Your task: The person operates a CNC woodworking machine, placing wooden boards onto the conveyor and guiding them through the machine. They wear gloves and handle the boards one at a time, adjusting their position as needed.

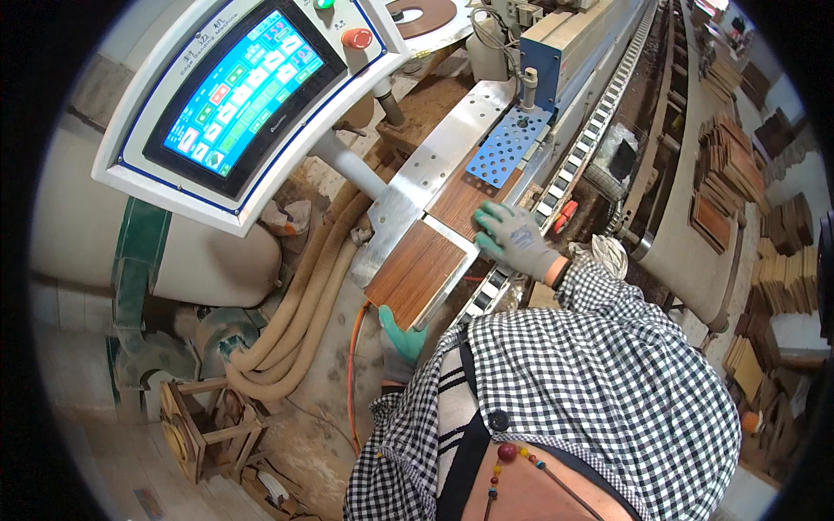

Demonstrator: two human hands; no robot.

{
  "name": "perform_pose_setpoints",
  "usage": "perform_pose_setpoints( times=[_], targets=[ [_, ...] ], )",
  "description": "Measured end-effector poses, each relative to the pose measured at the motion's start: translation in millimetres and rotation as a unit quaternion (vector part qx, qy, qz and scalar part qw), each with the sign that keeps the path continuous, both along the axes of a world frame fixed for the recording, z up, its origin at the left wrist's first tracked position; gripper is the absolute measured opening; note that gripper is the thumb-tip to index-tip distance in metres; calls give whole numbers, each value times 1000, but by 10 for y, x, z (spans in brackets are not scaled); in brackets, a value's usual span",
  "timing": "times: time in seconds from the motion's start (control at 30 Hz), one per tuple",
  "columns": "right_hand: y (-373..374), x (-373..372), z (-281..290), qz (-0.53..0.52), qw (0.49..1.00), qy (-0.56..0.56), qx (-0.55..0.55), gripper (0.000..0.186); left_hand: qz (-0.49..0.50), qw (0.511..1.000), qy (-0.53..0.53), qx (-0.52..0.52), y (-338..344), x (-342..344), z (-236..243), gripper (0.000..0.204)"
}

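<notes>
Two wood-grain boards lie end to end along the right side of one metal table (408, 187): the near board (417, 267) reaches past the table's near end, and the far board (452, 207) runs toward its far end, where one blue perforated plate (506, 149) overlaps it in view. One pale strip shows between the two boards.

Two gloved hands are at work. The right hand (514, 236) is laid over the far board's near right corner, fingers spread and closed around nothing. The left hand (402, 335) is at the near board's near edge; its fingers are partly hidden, so how firmly it grips cannot be told.

Off the table's left edge stands one control panel (122, 161) with one lit screen (239, 95), one red button (357, 38) and one green button (325, 4). Beside the table's near left corner runs a bundle of hoses (304, 313), its count unclear.
</notes>
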State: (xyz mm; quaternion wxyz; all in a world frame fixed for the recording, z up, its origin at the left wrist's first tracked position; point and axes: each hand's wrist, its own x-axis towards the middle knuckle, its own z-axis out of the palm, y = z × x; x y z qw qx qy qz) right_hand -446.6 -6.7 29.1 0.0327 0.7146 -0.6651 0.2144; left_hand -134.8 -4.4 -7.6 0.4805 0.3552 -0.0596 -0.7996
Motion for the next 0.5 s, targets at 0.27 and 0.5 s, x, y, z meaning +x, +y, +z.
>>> perform_pose_setpoints(
  times=[0.27,0.5],
  targets=[
    [-82,148,-36,5,997,33,73,42,50,998,-25,22,45,-122,52,75],
    [-69,147,-39,9,997,49,57,38,70,997,-25,34,40,-143,-40,81]
  ],
)
